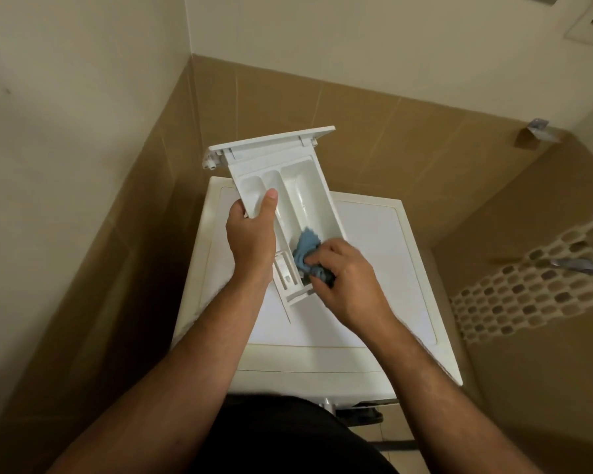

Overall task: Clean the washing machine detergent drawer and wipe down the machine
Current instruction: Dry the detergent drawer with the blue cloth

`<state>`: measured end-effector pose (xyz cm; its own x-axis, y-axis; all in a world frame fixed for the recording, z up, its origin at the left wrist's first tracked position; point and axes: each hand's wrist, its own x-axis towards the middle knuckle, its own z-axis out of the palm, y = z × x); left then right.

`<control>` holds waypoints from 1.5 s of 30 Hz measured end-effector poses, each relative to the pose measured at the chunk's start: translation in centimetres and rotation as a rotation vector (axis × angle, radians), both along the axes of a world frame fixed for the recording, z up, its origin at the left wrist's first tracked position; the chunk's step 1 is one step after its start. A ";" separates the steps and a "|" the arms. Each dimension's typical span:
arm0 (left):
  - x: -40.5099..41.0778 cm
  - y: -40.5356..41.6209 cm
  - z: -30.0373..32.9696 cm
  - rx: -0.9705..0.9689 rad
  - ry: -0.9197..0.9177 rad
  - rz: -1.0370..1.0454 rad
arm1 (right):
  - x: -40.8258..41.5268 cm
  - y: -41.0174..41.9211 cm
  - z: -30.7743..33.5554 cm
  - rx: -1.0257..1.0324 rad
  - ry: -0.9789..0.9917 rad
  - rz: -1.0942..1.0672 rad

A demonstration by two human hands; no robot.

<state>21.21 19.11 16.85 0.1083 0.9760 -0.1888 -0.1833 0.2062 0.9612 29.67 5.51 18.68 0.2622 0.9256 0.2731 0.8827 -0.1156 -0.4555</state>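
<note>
The white detergent drawer is out of the machine and held in the air above the white washing machine's top, its front panel pointing away from me. My left hand grips the drawer's left side, thumb lying inside a compartment. My right hand holds a bunched blue cloth pressed into the near end of the large right compartment. The drawer's near end is partly hidden by both hands.
The washing machine stands in a corner with tan tiled walls behind and on both sides. A mosaic tile band and a metal tap are on the right wall. A small metal fitting is mounted higher up on the right.
</note>
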 end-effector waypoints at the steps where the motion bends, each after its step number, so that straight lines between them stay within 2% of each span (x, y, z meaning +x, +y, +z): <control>1: -0.2 0.1 -0.1 0.000 0.007 0.001 | 0.0 -0.5 -0.1 -0.044 0.020 0.006; 6: -0.2 0.0 -0.3 -0.029 0.005 -0.018 | 1.4 0.2 3.1 -0.241 -0.014 -0.042; 12: -0.1 -0.4 -0.2 -0.025 0.007 -0.045 | 3.0 2.8 7.6 0.030 0.082 -0.231; 16: 0.2 -1.1 -0.1 0.011 0.025 -0.054 | 2.6 6.1 6.8 0.207 -0.012 -0.278; 18: 0.2 -1.1 0.1 0.026 0.019 -0.053 | 1.9 6.8 5.5 0.207 -0.085 -0.244; 23: 0.2 -0.7 0.3 0.037 0.024 -0.049 | 1.5 5.9 2.3 0.139 -0.459 -0.253; 28: 0.3 -0.5 0.3 0.058 0.024 -0.051 | 2.5 4.5 2.0 -0.008 -0.517 -0.147; 32: 0.7 -0.8 0.2 0.046 0.020 -0.095 | 3.0 5.4 2.5 0.182 -0.516 -0.108; 36: 1.2 -1.3 0.3 0.082 0.056 -0.161 | 4.0 7.2 3.4 0.324 -0.503 -0.175; 40: 1.6 -1.2 0.4 0.102 0.064 -0.143 | 4.2 7.6 2.8 0.237 -0.597 -0.206; 45: 1.2 -0.4 0.1 0.118 0.092 -0.116 | 4.0 6.5 1.2 -0.028 -0.688 -0.136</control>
